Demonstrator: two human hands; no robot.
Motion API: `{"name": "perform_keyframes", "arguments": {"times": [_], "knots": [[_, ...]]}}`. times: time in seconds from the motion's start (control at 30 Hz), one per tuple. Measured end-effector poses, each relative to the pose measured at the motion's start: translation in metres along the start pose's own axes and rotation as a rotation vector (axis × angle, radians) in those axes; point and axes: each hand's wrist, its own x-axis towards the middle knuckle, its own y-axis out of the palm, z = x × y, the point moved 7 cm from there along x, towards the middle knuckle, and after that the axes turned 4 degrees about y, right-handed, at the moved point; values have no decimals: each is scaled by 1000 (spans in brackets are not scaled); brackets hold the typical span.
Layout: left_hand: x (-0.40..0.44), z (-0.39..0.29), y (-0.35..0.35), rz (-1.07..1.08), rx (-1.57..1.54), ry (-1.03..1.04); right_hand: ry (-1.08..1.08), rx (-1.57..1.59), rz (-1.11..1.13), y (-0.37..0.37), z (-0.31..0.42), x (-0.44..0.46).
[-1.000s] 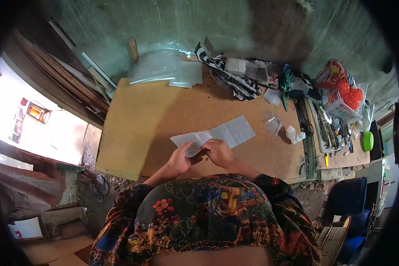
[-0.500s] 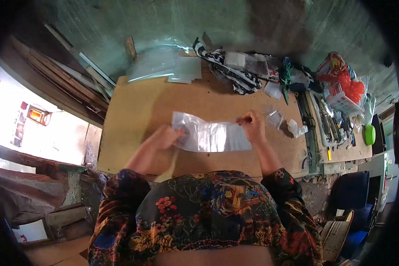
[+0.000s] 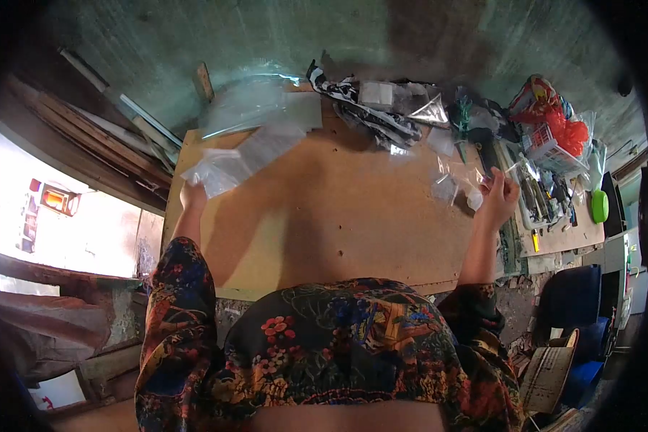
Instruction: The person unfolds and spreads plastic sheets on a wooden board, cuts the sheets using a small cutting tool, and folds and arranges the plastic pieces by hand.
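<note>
My left hand is closed on the near end of a clear plastic bag at the left side of the board. The bag stretches away toward the back, its far end over a stack of clear plastic sheets. On the right, my right hand is raised with thumb and fingers pinched on a piece of thin clear plastic. Just beside those fingers lies a crumpled whitish plastic scrap, partly hidden. Where the held piece ends and the loose plastic begins is hard to make out.
The wooden board spans the middle. Black-and-white patterned cloth and plastic packets lie along its back edge. At the right stand a tray of tools, a white basket with a red bag, and a green container.
My hands have moved far apart. The left has carried the plastic bag left and back, toward the sheet stack; the right has let go of the bag and moved right, to the loose plastic.
</note>
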Motion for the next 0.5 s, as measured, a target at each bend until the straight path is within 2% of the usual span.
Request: {"name": "perform_keyframes", "arguments": {"times": [0.07,0.1,0.13,0.2,0.23,0.27,0.33,0.37,0.43,0.47,0.5], "knots": [[-21,4,-7,-200,-66,-138,-66,-39,-12,-2,13,-7],[-38,-2,-11,-206,-230,-405,-81,-61,99,14,22,-20],[-55,-29,-14,-200,-233,-399,-95,-83,210,32,28,-36],[-88,-86,-32,-429,62,-280,-55,-148,321,56,28,-60],[-81,-101,9,-287,-64,41,-29,-165,424,69,27,-72],[-105,-151,17,-29,-260,333,-1,-182,530,83,27,-84],[-149,-210,74,370,-696,724,105,20,676,109,29,-110],[-187,-264,39,536,-793,658,109,18,683,116,35,-119],[-210,-297,53,619,-1005,703,420,332,764,131,43,-136],[-215,-303,56,615,-1009,702,418,329,768,133,49,-138],[-220,-304,70,741,-1049,537,494,467,764,135,52,-140]]}}
